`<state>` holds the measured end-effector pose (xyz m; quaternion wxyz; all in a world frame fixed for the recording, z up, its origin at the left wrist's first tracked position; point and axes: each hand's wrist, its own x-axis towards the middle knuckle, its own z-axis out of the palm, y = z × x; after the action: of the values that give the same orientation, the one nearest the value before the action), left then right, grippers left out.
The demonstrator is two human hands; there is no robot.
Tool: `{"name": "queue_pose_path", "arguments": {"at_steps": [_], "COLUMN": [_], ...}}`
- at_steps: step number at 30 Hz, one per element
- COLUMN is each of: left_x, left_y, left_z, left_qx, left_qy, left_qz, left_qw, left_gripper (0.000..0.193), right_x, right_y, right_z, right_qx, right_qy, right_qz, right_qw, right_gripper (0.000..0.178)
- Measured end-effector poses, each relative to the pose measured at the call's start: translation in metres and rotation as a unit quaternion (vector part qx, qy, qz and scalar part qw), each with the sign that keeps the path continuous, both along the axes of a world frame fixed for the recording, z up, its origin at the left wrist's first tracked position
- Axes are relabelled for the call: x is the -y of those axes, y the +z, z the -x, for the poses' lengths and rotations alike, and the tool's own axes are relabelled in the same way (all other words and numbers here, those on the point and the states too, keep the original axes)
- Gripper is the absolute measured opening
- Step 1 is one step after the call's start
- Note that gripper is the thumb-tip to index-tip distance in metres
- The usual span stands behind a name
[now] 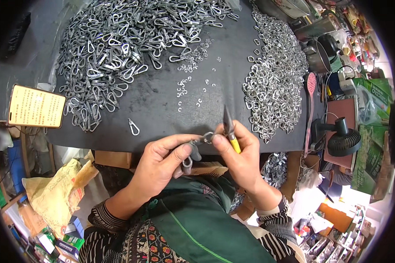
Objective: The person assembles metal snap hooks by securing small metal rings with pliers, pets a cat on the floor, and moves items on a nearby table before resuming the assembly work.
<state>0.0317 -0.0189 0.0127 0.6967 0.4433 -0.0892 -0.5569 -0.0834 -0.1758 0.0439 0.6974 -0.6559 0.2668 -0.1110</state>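
My left hand (164, 162) is closed on a metal snap hook (187, 163), whose loop shows below the thumb. Dark grey material covers some of the fingertips around it. In my right hand (243, 155) are pliers with dark pointed jaws (228, 119) aimed away from me and a yellow handle (235, 145). Between the two hands, at the right thumb and forefinger, sits a small metal link (208, 137) touching the end of the hook. A single snap hook (134, 127) lies on the dark table (158, 125) beyond my left hand.
A large heap of snap hooks (114, 48) covers the far left. Metal links (274, 79) are piled at right, with tiny C-shaped rings (182, 91) scattered between. A lit phone (37, 106) stands left; a pink strainer-like paddle (311, 83) and small black fan (343, 139) are right.
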Motion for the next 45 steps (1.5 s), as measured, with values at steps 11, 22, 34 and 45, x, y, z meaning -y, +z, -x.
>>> {"name": "queue_pose_path", "arguments": {"at_steps": [11,22,34,45], "left_x": [-0.003,-0.016,-0.014,-0.014], "left_y": [-0.003,-0.012,-0.002,-0.005], "left_z": [0.003,0.0,0.001,-0.024], "left_qx": [-0.018,-0.177,-0.105,-0.093], "left_qy": [-0.021,-0.065,-0.102,-0.029], "left_qz": [-0.019,-0.012,-0.066,-0.083], "left_qw": [0.999,0.982,0.987,0.992], "left_gripper": [0.021,0.022,0.019,0.016], "right_x": [0.028,0.091,0.086,0.09], "right_y": [0.01,-0.005,-0.006,0.021], "right_z": [-0.018,-0.05,-0.059,-0.057], "right_qx": [-0.049,-0.117,-0.103,-0.031], "right_qy": [0.187,0.1,0.149,0.245], "right_qz": [0.32,0.749,0.753,0.721], "right_qw": [0.928,0.644,0.633,0.647], "right_gripper": [0.022,0.025,0.025,0.028]}}
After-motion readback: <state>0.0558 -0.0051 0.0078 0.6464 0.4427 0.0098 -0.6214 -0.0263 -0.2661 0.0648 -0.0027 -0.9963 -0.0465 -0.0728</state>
